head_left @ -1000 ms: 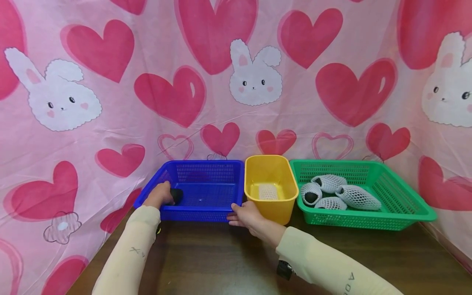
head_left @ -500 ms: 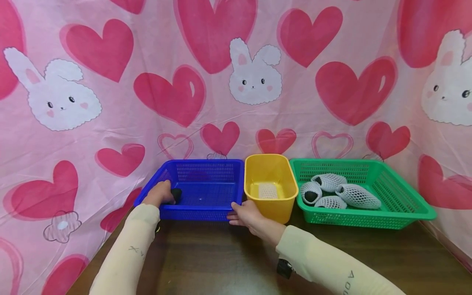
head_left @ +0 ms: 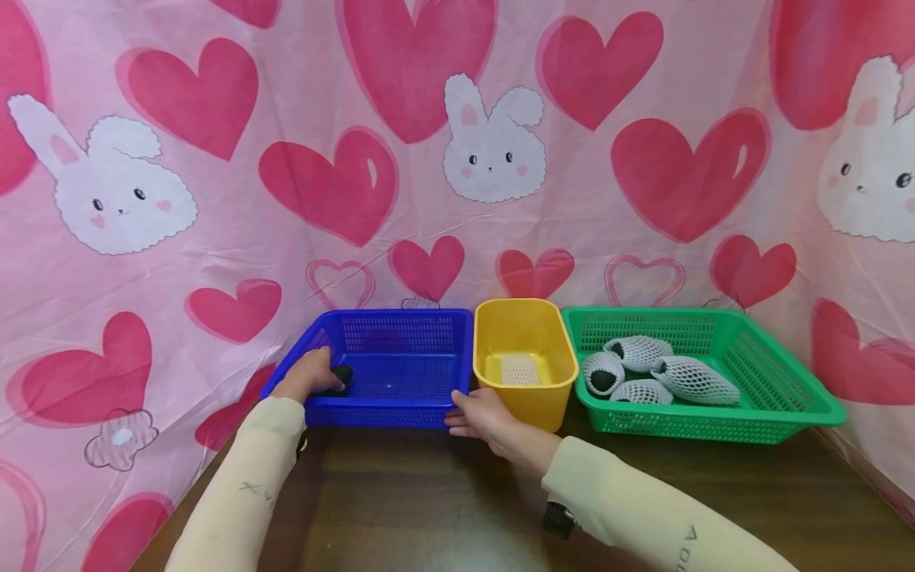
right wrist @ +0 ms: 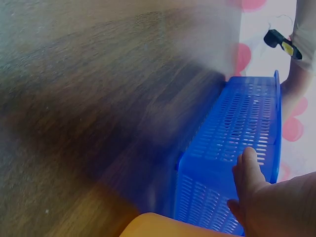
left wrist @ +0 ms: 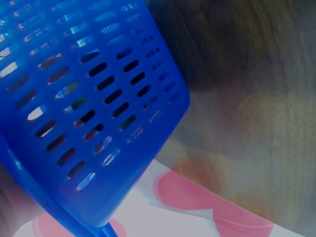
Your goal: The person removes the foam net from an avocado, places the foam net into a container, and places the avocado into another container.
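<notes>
A: What could go wrong from here?

B: The dark rounded object (head_left: 344, 374), perhaps a fruit, lies at the left end of the blue basket (head_left: 389, 402), against the left hand (head_left: 306, 375). A loose hold could let it roll across the basket floor.

A: Is it pinched?

B: I can't tell; the fingertips are hidden.

A: And the right hand (head_left: 482, 417)?

B: Nearly straight fingers, thumb apart, at the basket's near right corner. Too hard a push there might skid the basket over the wooden table (head_left: 400, 492).

A: Do the wrist views add anything?

B: The right one shows fingers along the near outer wall, clearer than from the head. The left one shows slotted wall, not the object.
</notes>
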`<state>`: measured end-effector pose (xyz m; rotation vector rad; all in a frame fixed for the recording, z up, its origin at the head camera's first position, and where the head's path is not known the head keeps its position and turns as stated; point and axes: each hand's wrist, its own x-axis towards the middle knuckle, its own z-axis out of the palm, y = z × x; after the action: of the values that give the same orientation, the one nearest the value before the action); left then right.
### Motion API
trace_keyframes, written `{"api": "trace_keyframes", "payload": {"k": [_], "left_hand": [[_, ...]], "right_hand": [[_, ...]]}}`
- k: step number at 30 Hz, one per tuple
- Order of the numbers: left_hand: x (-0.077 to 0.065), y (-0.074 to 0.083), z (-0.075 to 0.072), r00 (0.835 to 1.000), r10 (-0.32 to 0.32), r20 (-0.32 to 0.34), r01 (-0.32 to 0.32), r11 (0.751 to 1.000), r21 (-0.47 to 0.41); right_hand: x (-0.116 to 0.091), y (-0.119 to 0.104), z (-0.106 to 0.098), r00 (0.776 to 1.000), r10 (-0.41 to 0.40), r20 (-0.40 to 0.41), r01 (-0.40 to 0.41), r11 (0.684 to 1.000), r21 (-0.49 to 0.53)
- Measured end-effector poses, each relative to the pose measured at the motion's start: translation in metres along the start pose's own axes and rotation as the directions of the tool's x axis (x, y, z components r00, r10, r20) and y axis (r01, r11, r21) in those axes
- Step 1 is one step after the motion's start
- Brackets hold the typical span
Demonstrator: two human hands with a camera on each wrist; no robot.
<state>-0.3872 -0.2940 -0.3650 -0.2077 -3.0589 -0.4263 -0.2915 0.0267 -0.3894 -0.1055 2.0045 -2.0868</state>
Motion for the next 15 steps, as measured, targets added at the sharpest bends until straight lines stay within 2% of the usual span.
{"api": "trace_keyframes", "payload": {"k": [6,7,15], "left_hand": [[-0.001,0.0,-0.003,0.999,0.03,-0.04,-0.032,0.998,-0.047],[-0.004,0.004,-0.005,0.999,0.013,-0.034,-0.015,0.998,-0.059],[-0.007,0.01,-0.011,0.991,0.049,-0.124,-0.061,0.993,-0.097]], "right_hand": [[-0.009,-0.003,-0.007,1.0,0.009,-0.004,-0.009,0.997,-0.074],[-0.011,-0.004,-0.009,1.0,0.011,-0.002,-0.011,0.996,-0.09],[-0.027,-0.017,-0.026,1.0,0.013,0.019,-0.009,0.98,-0.198]]}}
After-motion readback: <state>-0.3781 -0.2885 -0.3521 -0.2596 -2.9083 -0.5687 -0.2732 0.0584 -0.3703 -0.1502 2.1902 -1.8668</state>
